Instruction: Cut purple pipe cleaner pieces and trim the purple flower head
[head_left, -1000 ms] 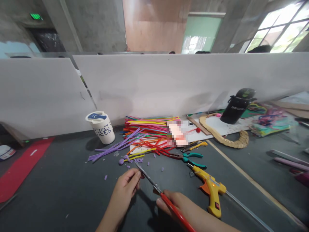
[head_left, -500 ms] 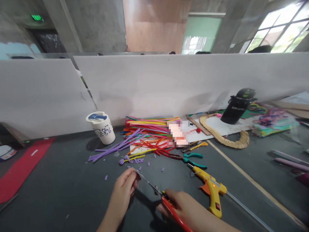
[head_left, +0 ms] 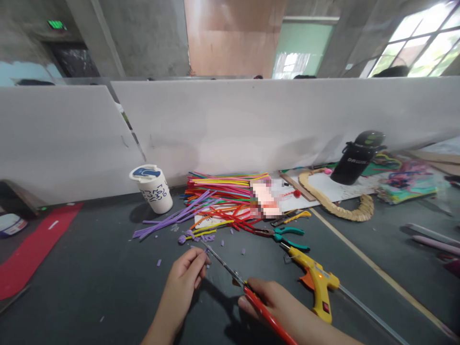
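My right hand [head_left: 273,304] grips red-handled scissors [head_left: 247,294] low in the frame. Their blades point up and left toward the fingertips of my left hand [head_left: 187,270]. My left hand is pinched shut on a small purple piece right at the blade tips; I cannot make out its shape. Small purple cuttings [head_left: 201,238] lie scattered on the dark grey table [head_left: 89,268] just beyond both hands. A pile of coloured pipe cleaners [head_left: 219,196] lies further back, with several purple ones [head_left: 168,220] fanned out to the left.
A yellow glue gun [head_left: 316,282] lies right of my right hand, with teal-handled pliers [head_left: 283,235] behind it. A white paper cup [head_left: 153,188] stands at the left, a black bottle [head_left: 355,158] at the right. White partition boards [head_left: 251,124] close off the back.
My left hand has shifted slightly up toward the blade tips. The scissors and my right hand stayed in nearly the same place, and the view drifted a little.
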{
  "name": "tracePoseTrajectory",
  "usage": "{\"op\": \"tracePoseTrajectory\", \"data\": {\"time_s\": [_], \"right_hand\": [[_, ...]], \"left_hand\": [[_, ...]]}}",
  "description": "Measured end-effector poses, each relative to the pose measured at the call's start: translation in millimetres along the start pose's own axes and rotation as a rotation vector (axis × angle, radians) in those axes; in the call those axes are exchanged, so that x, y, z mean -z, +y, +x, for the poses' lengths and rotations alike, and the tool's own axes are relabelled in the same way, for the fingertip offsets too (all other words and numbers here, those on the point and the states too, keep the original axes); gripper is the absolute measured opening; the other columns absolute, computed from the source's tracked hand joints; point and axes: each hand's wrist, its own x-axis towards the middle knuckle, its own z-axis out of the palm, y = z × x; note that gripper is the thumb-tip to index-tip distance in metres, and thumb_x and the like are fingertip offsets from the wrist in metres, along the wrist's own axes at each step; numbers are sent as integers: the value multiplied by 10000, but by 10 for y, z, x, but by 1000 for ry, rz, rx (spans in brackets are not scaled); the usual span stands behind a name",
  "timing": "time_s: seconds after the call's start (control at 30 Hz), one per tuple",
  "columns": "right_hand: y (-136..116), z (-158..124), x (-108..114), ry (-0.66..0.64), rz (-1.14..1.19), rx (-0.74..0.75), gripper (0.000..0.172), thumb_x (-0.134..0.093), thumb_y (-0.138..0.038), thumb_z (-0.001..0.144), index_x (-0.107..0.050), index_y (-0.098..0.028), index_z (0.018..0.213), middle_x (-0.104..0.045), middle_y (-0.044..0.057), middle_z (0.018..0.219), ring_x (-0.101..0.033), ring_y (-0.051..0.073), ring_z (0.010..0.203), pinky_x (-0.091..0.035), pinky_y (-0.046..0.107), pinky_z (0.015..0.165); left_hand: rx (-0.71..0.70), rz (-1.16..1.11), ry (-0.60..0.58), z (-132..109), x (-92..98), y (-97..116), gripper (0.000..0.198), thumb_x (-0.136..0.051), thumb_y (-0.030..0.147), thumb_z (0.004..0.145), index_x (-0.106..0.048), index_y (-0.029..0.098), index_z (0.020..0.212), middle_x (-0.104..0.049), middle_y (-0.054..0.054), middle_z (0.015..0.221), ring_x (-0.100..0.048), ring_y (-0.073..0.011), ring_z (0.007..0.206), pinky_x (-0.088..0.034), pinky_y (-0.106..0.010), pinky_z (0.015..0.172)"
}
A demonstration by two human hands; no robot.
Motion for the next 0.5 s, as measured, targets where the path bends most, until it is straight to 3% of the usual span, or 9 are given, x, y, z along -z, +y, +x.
{"op": "tracePoseTrajectory", "data": {"time_s": [0.5], "right_hand": [[-66, -43, -2, -32, -81, 17, 300, -423, -457, 791, -492, -173, 723, -547, -4, 626, -427, 98, 526, -282, 193, 469]], "left_hand": [[-84, 159, 14, -31, 73, 11, 273, -486, 412, 756, -546, 167, 650, -392, 39, 551, -363, -109, 519, -278, -193, 463]]}}
